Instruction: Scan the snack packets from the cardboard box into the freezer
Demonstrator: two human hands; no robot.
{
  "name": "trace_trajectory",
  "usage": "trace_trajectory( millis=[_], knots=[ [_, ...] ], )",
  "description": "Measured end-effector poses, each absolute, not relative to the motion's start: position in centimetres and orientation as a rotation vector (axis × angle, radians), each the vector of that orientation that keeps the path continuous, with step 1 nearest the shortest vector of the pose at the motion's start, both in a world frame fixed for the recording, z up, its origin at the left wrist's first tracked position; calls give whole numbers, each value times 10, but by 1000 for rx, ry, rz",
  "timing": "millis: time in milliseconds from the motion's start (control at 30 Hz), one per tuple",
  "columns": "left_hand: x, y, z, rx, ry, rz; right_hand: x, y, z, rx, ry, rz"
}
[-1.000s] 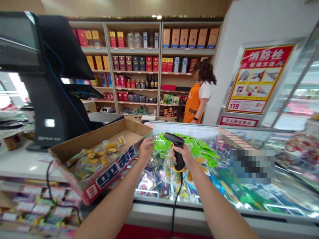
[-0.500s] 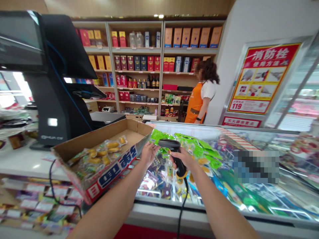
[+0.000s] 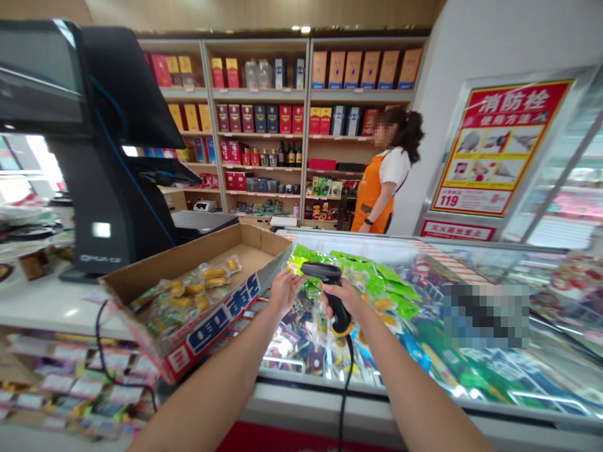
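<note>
My right hand [image 3: 346, 297] grips a black barcode scanner [image 3: 328, 285] with a yellow ring at its base; its head points left over a row of green snack packets [image 3: 377, 285] lying on the glass freezer lid [image 3: 471, 351]. My left hand [image 3: 284, 290] pinches the left end of a green packet [image 3: 299, 258] just under the scanner head. A cardboard box [image 3: 207, 314] with clear packets of yellow snacks [image 3: 198, 289] sits tilted to the left of my hands.
A black till terminal [image 3: 94, 157] stands on the white counter [image 3: 38, 301] at left. A person in an orange apron [image 3: 381, 182] stands by shelves of boxed goods [image 3: 282, 119]. A red poster [image 3: 494, 144] hangs at right. The scanner's cable [image 3: 346, 389] drops down.
The scanner head has dipped slightly and swung left toward the packet in my left hand. The person in the apron has shifted a little to the right.
</note>
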State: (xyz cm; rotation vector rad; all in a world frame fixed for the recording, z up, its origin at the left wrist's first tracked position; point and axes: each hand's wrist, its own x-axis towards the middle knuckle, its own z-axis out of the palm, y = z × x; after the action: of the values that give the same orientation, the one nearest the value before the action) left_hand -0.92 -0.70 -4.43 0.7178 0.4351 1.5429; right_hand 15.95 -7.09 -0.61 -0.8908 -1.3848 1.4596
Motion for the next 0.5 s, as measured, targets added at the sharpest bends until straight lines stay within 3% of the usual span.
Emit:
trace_trajectory(
  millis=[500],
  knots=[
    [-11,-5,-45,673,450,1559,159,-71,-7,-869,-1379,1460]
  ],
)
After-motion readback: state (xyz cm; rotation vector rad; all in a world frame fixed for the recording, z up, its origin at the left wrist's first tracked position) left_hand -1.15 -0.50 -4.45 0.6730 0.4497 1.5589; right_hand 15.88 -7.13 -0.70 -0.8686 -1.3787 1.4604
